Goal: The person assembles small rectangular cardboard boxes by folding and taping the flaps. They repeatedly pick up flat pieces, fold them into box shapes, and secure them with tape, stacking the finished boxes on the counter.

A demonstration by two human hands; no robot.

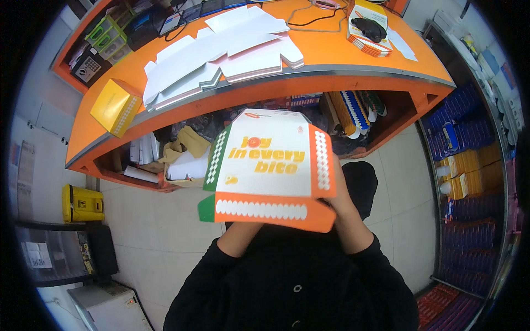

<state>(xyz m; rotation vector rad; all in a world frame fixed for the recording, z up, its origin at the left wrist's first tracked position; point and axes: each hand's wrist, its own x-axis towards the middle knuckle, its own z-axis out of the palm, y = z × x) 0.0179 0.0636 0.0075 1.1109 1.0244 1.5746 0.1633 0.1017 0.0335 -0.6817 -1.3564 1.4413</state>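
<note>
In front of my body I hold a partly folded cardboard food box [262,185], white on top with orange and green sides and a scalloped white pattern. Its front flap hangs open toward me. My right hand [341,190] grips the box's right edge, with most of its fingers out of sight behind the cardboard. The left forearm reaches under the box, and my left hand is hidden there, so its fingers cannot be made out. Beyond, a pile of flat white carton blanks [221,52] lies on the orange desk [326,47].
A small yellow box [116,106] stands at the desk's left end. At the far right of it, a black object [369,28] rests on a stack of printed cartons. Shelves below hold papers and packaging. Racks of folded boxes [469,237] line the right side. A yellow case [83,203] stands left.
</note>
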